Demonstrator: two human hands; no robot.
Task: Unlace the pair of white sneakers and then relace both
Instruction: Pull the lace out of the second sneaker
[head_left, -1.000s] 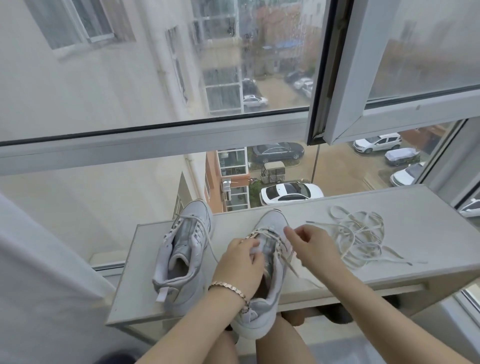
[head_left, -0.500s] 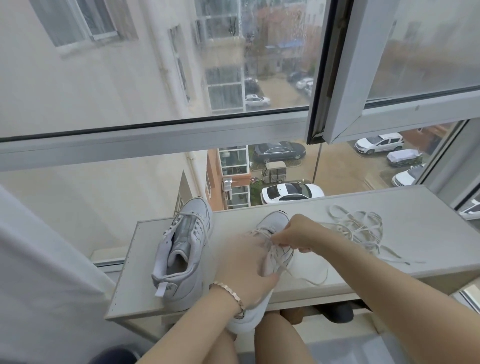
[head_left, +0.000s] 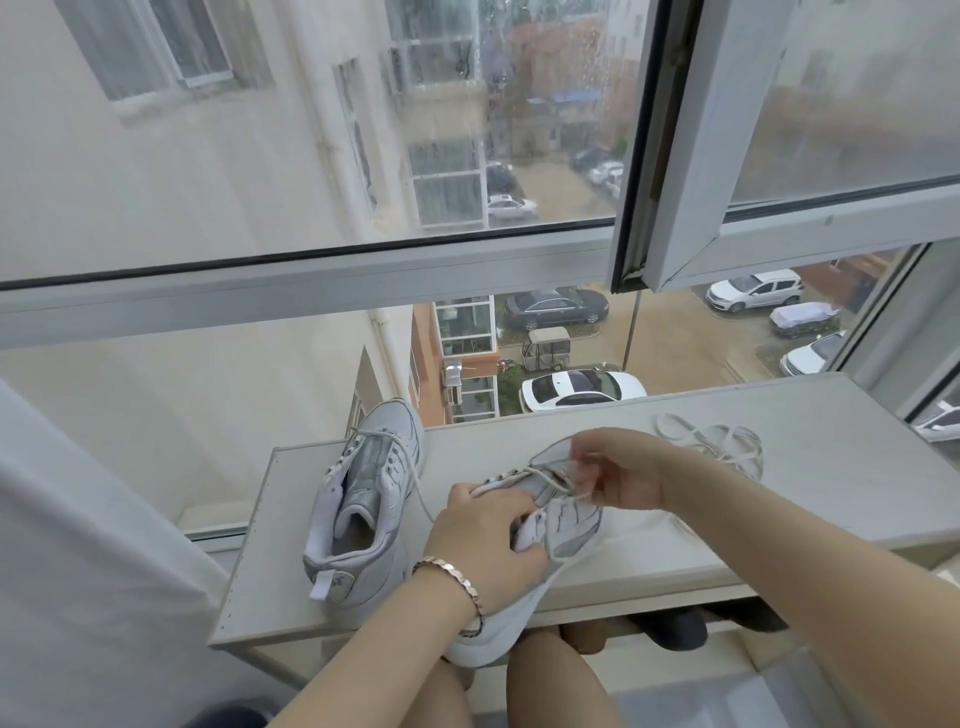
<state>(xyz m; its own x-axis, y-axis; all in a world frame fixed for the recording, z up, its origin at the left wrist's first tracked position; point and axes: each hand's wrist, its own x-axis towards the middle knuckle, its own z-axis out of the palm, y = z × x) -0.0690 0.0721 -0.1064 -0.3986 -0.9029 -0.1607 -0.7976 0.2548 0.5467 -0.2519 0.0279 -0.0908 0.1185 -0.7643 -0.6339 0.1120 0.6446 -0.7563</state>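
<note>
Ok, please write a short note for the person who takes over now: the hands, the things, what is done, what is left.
The left hand grips the near sneaker, whose heel hangs over the shelf edge.
The right hand pinches its lace at the front eyelets.
The other sneaker stands to the left, partly laced; a loose lace lies on the shelf, right.
Done: cannot tell whether unlacing or relacing is under way.
Left: finish lacing both sneakers.

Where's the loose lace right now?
In the head view, the loose lace lies heaped on the white shelf, to the right, just beyond the right hand and the sneaker it is working on.
</note>
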